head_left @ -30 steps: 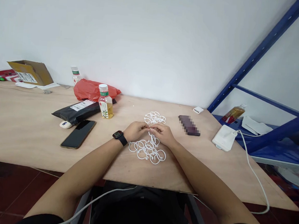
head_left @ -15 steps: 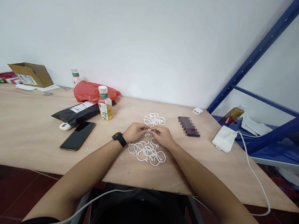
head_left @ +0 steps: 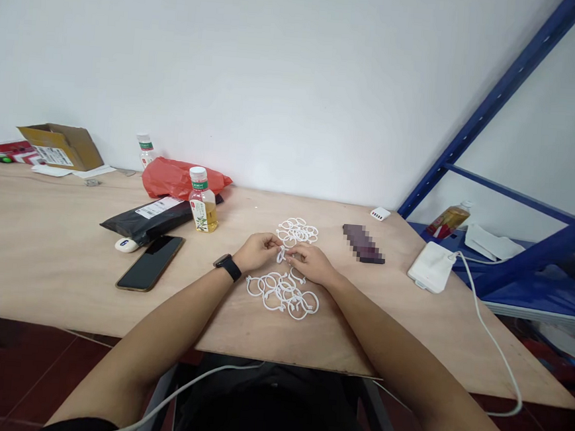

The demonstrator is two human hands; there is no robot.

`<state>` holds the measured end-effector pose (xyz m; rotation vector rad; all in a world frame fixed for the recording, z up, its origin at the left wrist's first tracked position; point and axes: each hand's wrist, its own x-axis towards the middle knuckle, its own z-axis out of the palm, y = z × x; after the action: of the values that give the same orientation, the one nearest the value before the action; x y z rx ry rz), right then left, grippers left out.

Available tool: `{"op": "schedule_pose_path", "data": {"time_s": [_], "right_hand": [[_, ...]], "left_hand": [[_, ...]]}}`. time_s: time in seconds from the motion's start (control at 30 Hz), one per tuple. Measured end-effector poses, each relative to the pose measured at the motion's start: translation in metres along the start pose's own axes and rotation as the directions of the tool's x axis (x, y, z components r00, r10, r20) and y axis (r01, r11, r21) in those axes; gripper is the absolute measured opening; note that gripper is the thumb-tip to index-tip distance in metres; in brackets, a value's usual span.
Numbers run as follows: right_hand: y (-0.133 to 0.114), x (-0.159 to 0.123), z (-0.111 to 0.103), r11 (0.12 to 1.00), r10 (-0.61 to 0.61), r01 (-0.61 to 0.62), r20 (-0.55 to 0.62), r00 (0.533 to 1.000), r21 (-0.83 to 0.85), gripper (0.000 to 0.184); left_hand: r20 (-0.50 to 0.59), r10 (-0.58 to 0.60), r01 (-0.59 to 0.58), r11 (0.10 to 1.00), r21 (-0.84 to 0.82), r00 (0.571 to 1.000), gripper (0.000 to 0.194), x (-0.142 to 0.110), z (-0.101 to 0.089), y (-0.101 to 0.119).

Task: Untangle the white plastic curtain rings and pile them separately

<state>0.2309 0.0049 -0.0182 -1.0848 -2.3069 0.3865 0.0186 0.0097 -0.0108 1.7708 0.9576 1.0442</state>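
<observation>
Between my two hands, a white plastic ring [head_left: 281, 255] is turned almost edge-on. My left hand [head_left: 258, 253], with a black watch on its wrist, has its fingers closed at the ring's upper left side. From the other side, my right hand [head_left: 311, 264] pinches the ring between thumb and fingertips. Just below my hands lies a loose pile of open white rings [head_left: 281, 293] with small knobbed ends. A second cluster of white rings [head_left: 298, 231] lies beyond my fingertips. The exact finger contact on the held ring is small and partly hidden.
To the left are a phone [head_left: 150, 262], a black parcel [head_left: 148, 219], a drink bottle [head_left: 203, 199] and a red plastic bag [head_left: 165, 178]. Rightward lie a pixelated dark object [head_left: 363, 243] and a white power bank [head_left: 431, 267] with its cable. A blue metal frame [head_left: 507, 87] stands at the right.
My hands have drawn slightly apart, the left one shifting a little left. The ring between them now shows more plainly, edge-on. Both ring piles look unchanged.
</observation>
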Motion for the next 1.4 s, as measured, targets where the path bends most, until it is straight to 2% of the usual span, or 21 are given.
{"op": "schedule_pose_path", "data": {"time_s": [0.2, 0.37, 0.53, 0.63, 0.7, 0.77, 0.87, 1.07, 1.4], "right_hand": [[0.001, -0.002, -0.001, 0.999, -0.031, 0.032, 0.040, 0.999, -0.021, 0.018], [-0.003, -0.002, -0.006, 0.999, -0.033, 0.033, 0.079, 0.996, -0.002, 0.041], [-0.004, -0.002, -0.005, 0.997, -0.044, 0.040, 0.061, 0.997, 0.069, 0.021], [-0.004, -0.002, 0.000, 0.975, 0.076, -0.077, 0.014, 0.997, 0.209, 0.018], [-0.004, -0.002, 0.003, 0.930, 0.179, -0.165, -0.013, 0.984, 0.327, 0.026], [-0.004, -0.002, 0.005, 0.893, 0.231, -0.207, -0.014, 0.973, 0.399, 0.035], [-0.007, -0.002, 0.005, 0.905, 0.229, -0.216, 0.007, 0.973, 0.367, 0.044], [-0.009, 0.000, 0.000, 0.946, 0.159, -0.169, 0.058, 0.986, 0.276, 0.026], [-0.008, 0.000, -0.004, 0.978, 0.120, -0.114, -0.026, 0.992, 0.177, 0.023]], "left_hand": [[-0.060, 0.017, -0.019, 0.999, -0.029, 0.998, 0.018, 0.002, -0.001, 0.000], [-0.032, 0.006, -0.009, 0.994, -0.113, 0.999, 0.019, 0.003, -0.001, 0.001], [0.041, -0.026, 0.032, 0.987, -0.158, 0.999, 0.022, 0.002, 0.001, -0.001], [0.082, -0.037, 0.049, 0.987, -0.153, 0.996, 0.024, 0.000, 0.003, 0.000], [0.112, -0.031, 0.048, 0.988, -0.150, 0.993, 0.023, -0.002, 0.004, 0.002], [0.139, -0.025, 0.047, 0.986, -0.157, 0.990, 0.022, -0.003, 0.005, 0.004], [0.164, -0.020, 0.045, 0.988, -0.150, 0.986, 0.021, -0.004, 0.005, 0.008], [0.153, -0.013, 0.034, 0.990, -0.135, 0.988, 0.023, -0.005, 0.003, 0.012], [0.063, 0.035, -0.023, 0.982, -0.185, 0.997, 0.024, -0.002, -0.001, 0.013]]}}
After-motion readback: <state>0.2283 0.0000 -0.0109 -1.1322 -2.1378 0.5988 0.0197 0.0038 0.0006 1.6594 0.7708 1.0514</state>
